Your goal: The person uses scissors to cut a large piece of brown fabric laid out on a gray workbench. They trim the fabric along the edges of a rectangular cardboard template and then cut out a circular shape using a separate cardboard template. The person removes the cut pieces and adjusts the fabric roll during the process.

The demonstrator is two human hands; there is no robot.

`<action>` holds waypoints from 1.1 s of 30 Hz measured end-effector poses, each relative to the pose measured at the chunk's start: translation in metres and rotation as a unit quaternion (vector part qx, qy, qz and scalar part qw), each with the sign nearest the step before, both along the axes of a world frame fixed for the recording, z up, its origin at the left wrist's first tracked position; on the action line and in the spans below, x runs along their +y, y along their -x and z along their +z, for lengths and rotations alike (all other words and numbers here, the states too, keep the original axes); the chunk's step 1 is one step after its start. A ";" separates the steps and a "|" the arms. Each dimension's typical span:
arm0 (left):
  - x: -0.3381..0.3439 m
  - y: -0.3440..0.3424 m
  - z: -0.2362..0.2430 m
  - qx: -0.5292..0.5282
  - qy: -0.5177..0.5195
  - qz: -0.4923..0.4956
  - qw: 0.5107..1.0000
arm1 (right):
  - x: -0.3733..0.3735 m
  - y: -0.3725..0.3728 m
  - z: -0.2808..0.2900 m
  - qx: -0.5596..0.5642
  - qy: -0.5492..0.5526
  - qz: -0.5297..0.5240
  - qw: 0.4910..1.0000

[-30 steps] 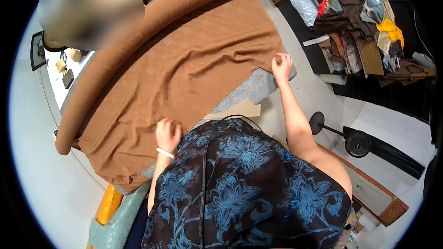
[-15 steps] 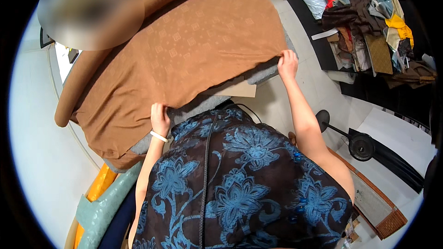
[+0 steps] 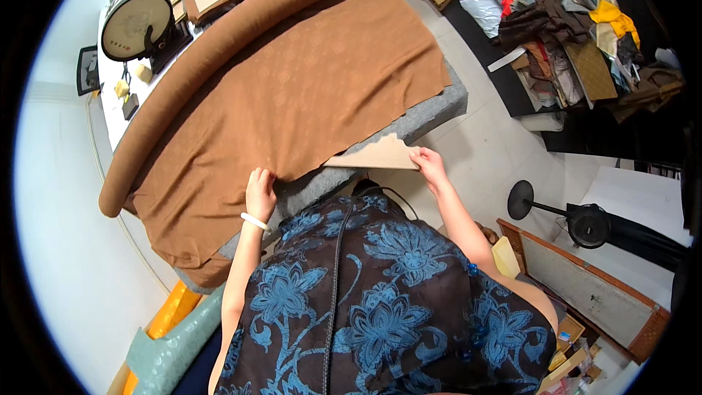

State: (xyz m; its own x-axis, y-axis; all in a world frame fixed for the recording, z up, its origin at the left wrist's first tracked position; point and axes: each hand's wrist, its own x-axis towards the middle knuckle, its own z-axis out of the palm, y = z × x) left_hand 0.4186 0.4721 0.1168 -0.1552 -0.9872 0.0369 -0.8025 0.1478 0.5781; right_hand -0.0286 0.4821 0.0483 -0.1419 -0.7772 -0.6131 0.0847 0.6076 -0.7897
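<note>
Brown patterned fabric (image 3: 292, 95) spreads over a table padded with grey felt (image 3: 439, 106), its far side wound into a long thick roll (image 3: 212, 58). My left hand (image 3: 261, 194), with a white bangle at the wrist, is closed on the fabric's near edge. A flat beige cardboard piece (image 3: 376, 155) pokes out from under that edge, over the felt. My right hand (image 3: 430, 166) pinches its right end between thumb and fingers. The cardboard's left part is hidden beneath the fabric.
Behind the roll, a round-faced object (image 3: 137, 25) stands on a white table. Fabric scraps (image 3: 556, 14) heap on a dark table at right. A black fan-like stand (image 3: 587, 225) and a framed panel (image 3: 585, 292) sit lower right. Fabric rolls (image 3: 172, 344) lean at lower left.
My right hand has let go of the fabric's right edge, moved down and left, and taken hold of the cardboard. My left hand stays at the fabric edge. The view has shifted slightly.
</note>
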 end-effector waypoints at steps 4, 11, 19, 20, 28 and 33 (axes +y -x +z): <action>-0.001 -0.009 0.000 0.011 0.011 -0.015 1.000 | 0.037 0.019 0.111 0.031 0.080 -0.008 0.996; -0.006 -0.023 -0.018 0.016 0.007 -0.081 0.997 | 0.101 0.023 0.295 0.236 0.237 -0.088 0.938; 0.002 0.007 -0.031 0.044 0.093 -0.048 0.994 | 0.114 -0.016 0.429 0.467 0.415 0.013 0.781; 0.007 0.022 -0.025 0.079 0.096 -0.040 0.991 | 0.102 -0.012 0.437 0.446 0.426 0.034 0.786; 0.047 0.180 0.080 0.593 -0.630 -0.146 0.480 | 0.005 0.031 0.481 0.342 0.429 -0.003 0.836; -0.002 0.207 0.114 0.645 -0.436 -0.053 0.626 | 0.006 0.062 0.473 0.284 0.488 -0.117 0.817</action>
